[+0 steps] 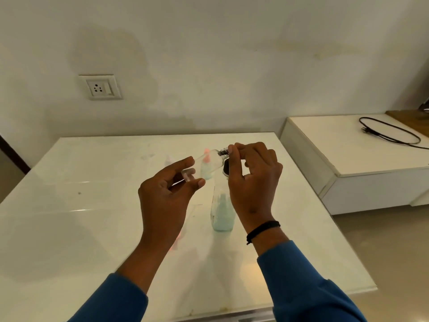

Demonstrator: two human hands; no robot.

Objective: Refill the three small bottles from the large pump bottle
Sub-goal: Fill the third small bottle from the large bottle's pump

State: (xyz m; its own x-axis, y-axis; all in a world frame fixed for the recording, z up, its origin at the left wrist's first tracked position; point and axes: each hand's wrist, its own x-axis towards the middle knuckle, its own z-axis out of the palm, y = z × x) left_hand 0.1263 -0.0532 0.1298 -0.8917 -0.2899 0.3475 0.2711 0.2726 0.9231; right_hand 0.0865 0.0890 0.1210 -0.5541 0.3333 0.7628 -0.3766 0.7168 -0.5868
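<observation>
- Blue sleeves (308, 287) are seen lowest in the frame, one on each forearm, and a black cord bracelet (263, 230) is worn on the right wrist
- A small clear bottle (210, 162) is held tilted above the table, its base toward the left hand and its neck up toward the right
- The left hand (167, 196) is curled round the base end of the small clear bottle, which is pinched between thumb and forefinger
- The right hand (251, 180) is closed at the neck of that bottle, where a dark threaded cap (224, 152) is gripped by its fingertips; how far the cap is seated cannot be told
- The large bottle (221, 212) is stood upright on the white table (92, 217), below the right hand and partly hidden by it, with pale green liquid in its lower part and a dark top just under the right palm
- Another small bottle with a pink cap (206, 167) and greenish contents is seen through the held one, farther back on the table, and a fainter one (169, 161) is made out to its left
- A pink blur (177, 239) is seen on the table beside the left wrist; what it is cannot be told
- A wall socket (101, 87) is set in the wall, and a black cable (392, 133) is laid on a low white cabinet (348, 159) to the right
</observation>
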